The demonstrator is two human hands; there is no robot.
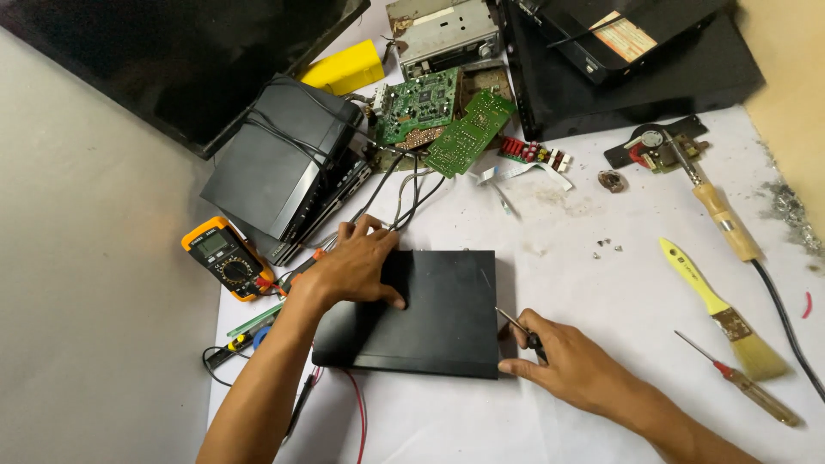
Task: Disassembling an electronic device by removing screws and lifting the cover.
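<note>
The right hand (571, 365) grips a small screwdriver (518, 328), fingers closed round its handle, tip angled up and left at the right edge of the black box (438, 322). The box lies flat on the white table (601, 292), long axis left to right. The left hand (357, 268) rests on its far left corner, fingers spread flat. Beyond lie circuit boards (447, 120).

White worktop (601, 283) fills most of view, smudged w/ dust & grey debris nr right edge. Plain grey floor (94, 344) on left, below table edge. Yellowish-tan wall (786, 112) at far right, flaky grey crumbs along its base. Big dark flat panel (172, 60) leans across top-left corner, glossy, faint reflections. Light even & soft, no hard shadows; no window in view.
</note>
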